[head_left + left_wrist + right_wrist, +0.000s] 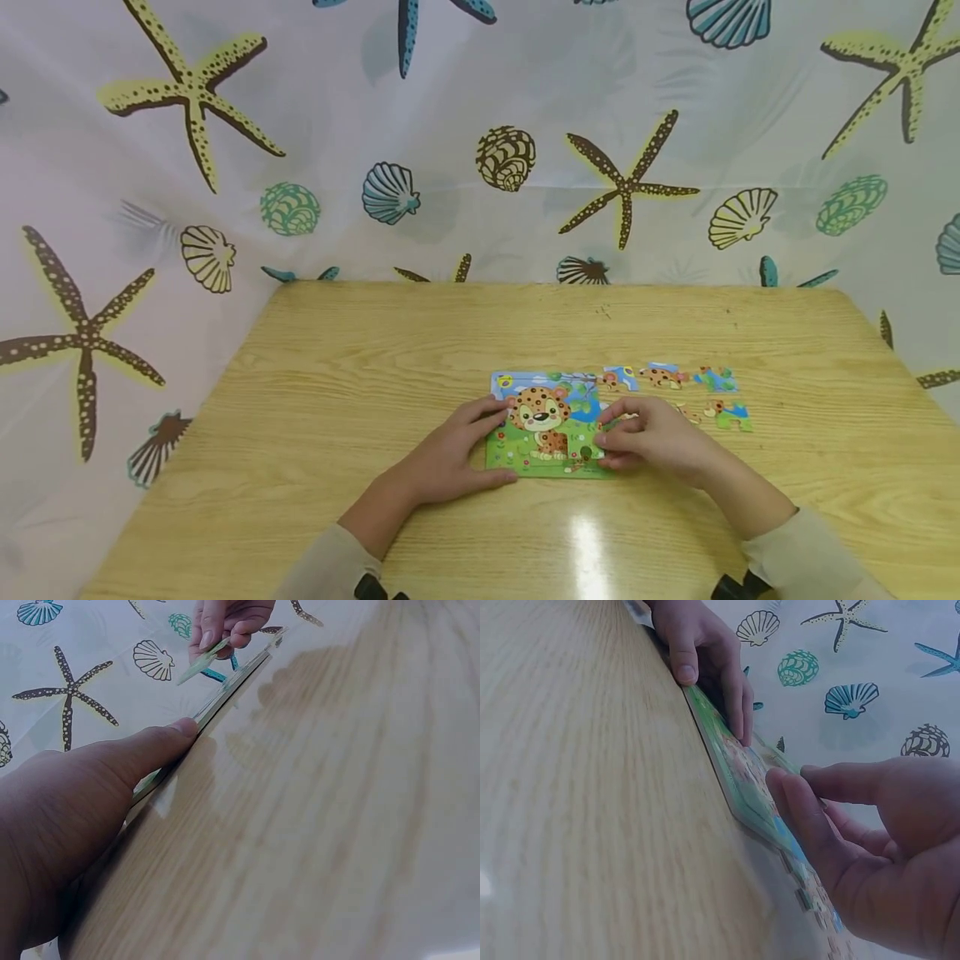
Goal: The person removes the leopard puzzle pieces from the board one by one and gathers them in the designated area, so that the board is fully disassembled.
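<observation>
In the head view a jigsaw puzzle board (542,472) with a spotted cub on green grass under a blue sky lies on the table. My left hand (459,450) rests at its left side, thumb along the lower left corner and fingertips on the picture. Thumb and fingers of my right hand (651,437) pinch a green puzzle piece (202,666) over the board's right part. The left wrist view shows this piece tilted and raised above the board's surface. Part of the board's right side is hidden behind the right hand.
Several loose puzzle pieces (717,379) lie in two rough rows to the right of the board, some partly behind the right hand. The wooden table (360,350) reaches back to a white cloth (442,100) printed with starfish and shells.
</observation>
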A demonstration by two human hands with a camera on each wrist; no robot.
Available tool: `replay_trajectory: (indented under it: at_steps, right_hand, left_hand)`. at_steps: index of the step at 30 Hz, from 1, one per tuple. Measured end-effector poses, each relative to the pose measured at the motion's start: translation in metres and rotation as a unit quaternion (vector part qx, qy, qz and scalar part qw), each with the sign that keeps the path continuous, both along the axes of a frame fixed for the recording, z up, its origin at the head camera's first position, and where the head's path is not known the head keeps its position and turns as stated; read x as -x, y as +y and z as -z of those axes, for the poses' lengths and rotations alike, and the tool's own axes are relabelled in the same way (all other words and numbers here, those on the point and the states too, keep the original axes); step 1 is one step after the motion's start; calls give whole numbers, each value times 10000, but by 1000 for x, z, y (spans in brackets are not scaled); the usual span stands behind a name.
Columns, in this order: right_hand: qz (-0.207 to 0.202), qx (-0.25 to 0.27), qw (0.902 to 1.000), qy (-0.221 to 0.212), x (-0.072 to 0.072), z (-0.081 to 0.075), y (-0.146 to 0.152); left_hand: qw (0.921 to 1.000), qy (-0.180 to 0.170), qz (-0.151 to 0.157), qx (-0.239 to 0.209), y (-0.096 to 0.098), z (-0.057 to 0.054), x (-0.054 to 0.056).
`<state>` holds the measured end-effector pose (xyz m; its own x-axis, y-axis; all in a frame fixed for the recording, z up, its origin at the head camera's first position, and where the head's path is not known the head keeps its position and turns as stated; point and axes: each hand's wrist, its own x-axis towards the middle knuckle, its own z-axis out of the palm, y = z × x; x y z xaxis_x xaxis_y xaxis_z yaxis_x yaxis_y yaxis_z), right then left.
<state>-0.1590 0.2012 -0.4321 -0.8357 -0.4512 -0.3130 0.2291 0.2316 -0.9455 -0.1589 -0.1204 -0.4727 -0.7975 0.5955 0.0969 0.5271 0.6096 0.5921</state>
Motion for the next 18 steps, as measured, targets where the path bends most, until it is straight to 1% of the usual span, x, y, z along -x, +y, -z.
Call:
replay_trajectory:
  at_steps: [5,11,18]
  right_hand:
    - [75,-73,9999,31,-5,2,12]
    - [172,-226,9996,53,-9,0,27]
    - [368,-429,9984,61,-13,1,33]
  left_hand:
    - [10000,-15,27,34,0,1,-1]
    - [10000,31,60,19,1,0,-1]
    - [10000,-58,24,39,0,-2,-2]
